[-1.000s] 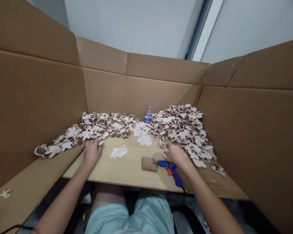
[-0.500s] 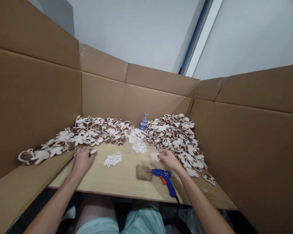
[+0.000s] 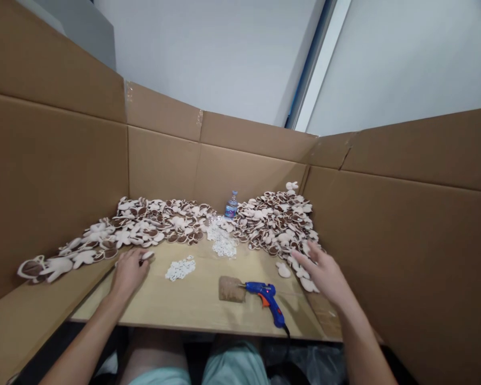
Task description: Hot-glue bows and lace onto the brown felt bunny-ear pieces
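Note:
Near the left edge of the board, my left hand (image 3: 130, 271) is closed on a small cream plush piece (image 3: 147, 255), of which only part shows. My right hand (image 3: 323, 272) is raised over the right side, fingers apart, with nothing in it. One cream bunny-shaped plush piece (image 3: 282, 269) lies just left of its fingertips. Another cream plush piece (image 3: 292, 185) shows above the top of the right pile (image 3: 280, 219); whether it rests there or is in the air I cannot tell. A blue glue gun (image 3: 266, 297) with an orange trigger lies at the front.
The gun's nozzle points over a brown pad (image 3: 229, 289). Small white pieces form one heap (image 3: 180, 268) in the middle and another (image 3: 224, 246) behind it. A water bottle (image 3: 231, 205) stands at the back. More plush pieces (image 3: 148, 219) line the left. Cardboard walls (image 3: 240, 160) surround the board.
My right hand has moved right and opened, letting go of the pale piece it held. A cream piece now shows above the right pile. My left hand keeps its hold.

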A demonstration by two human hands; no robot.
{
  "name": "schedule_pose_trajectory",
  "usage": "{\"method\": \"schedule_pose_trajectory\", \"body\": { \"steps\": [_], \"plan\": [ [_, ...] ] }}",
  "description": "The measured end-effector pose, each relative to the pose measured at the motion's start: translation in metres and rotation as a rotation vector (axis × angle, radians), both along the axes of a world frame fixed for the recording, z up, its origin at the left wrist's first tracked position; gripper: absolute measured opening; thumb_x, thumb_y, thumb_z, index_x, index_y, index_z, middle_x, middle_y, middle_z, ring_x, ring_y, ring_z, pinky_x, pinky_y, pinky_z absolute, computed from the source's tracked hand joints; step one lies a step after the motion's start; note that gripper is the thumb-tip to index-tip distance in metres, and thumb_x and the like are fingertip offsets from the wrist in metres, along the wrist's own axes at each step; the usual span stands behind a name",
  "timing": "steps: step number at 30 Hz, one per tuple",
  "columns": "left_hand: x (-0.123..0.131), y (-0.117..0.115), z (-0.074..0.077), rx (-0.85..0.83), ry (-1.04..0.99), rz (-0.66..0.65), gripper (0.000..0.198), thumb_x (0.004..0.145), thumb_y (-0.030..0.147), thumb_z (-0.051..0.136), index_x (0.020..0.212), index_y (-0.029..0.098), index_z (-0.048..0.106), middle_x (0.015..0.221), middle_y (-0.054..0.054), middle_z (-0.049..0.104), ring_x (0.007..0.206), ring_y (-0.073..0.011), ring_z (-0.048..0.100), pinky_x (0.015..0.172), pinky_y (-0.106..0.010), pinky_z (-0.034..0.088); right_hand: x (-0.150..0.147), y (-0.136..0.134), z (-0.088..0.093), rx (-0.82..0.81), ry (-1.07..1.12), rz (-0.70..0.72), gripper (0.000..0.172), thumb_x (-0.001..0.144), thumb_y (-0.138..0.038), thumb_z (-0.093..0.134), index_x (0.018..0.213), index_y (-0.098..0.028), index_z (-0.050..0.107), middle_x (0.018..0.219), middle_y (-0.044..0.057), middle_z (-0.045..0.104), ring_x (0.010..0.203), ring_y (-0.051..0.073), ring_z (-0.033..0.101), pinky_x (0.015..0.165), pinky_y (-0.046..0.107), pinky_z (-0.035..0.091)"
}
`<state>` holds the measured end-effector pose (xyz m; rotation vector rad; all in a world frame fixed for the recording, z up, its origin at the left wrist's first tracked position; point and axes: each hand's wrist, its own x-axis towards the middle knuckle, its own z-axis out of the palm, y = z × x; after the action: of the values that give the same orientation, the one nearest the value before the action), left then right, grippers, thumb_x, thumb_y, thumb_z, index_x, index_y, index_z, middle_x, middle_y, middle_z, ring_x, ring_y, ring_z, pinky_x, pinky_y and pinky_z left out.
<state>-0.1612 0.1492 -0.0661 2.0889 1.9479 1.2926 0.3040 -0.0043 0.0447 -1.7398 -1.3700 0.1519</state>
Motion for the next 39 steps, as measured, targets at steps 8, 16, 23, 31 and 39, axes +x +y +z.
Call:
{"method": "schedule_pose_trajectory", "body": {
  "steps": [8, 16, 23, 31, 39],
  "plan": [
    [0.009, -0.015, -0.002, -0.005, -0.318, -0.016, 0.034, 0.077, 0.045, 0.057, 0.096, 0.018, 0.063, 0.089, -0.011, 0.072, 0.081, -0.0313, 0.067, 0.082, -0.042, 0.050, -0.040, -0.020, -0.092, -0.445, -0.192, -0.004, 0.025, 0.078, -0.032, 0.065, 0.092, -0.012, 0.072, 0.095, 0.016, 0.076, 0.089, 0.029, 0.071, 0.075, 0.032, 0.051],
    [0.034, -0.038, -0.011, -0.035, -0.847, -0.129, 0.045, 0.069, 0.050, 0.069, 0.099, 0.019, 0.060, 0.096, -0.008, 0.070, 0.080, -0.0239, 0.070, 0.068, -0.034, 0.055, -0.058, -0.008, -0.115, -0.490, -0.236, 0.013, 0.015, 0.078, -0.015, 0.059, 0.086, -0.015, 0.071, 0.088, 0.014, 0.075, 0.086, 0.027, 0.070, 0.069, 0.028, 0.045],
    [0.060, -0.056, -0.004, -0.131, -1.130, -0.292, 0.054, 0.059, 0.052, 0.081, 0.095, 0.020, 0.056, 0.087, -0.002, 0.069, 0.074, -0.0183, 0.069, 0.063, -0.027, 0.054, -0.049, -0.010, -0.118, -0.466, -0.159, 0.039, 0.023, 0.078, -0.014, 0.051, 0.090, -0.014, 0.071, 0.090, 0.013, 0.076, 0.087, 0.027, 0.070, 0.072, 0.029, 0.045],
    [0.082, -0.079, 0.004, -0.214, -1.133, -0.440, 0.039, 0.068, 0.043, 0.080, 0.084, 0.021, 0.052, 0.070, 0.004, 0.062, 0.064, -0.0114, 0.056, 0.057, -0.019, 0.046, -0.051, -0.006, -0.114, -0.324, 0.018, 0.050, 0.034, 0.076, -0.039, 0.045, 0.088, -0.015, 0.066, 0.086, 0.014, 0.074, 0.086, 0.031, 0.068, 0.073, 0.034, 0.047],
    [0.098, -0.111, 0.020, -0.311, -1.071, -0.530, 0.033, 0.073, 0.031, 0.077, 0.098, 0.021, 0.058, 0.084, 0.001, 0.069, 0.067, -0.0109, 0.059, 0.063, -0.020, 0.045, -0.067, -0.010, -0.110, -0.262, 0.244, 0.112, 0.042, 0.074, -0.044, 0.038, 0.098, -0.014, 0.057, 0.056, 0.001, 0.061, 0.049, 0.021, 0.061, 0.047, 0.028, 0.044]
  ]
}}
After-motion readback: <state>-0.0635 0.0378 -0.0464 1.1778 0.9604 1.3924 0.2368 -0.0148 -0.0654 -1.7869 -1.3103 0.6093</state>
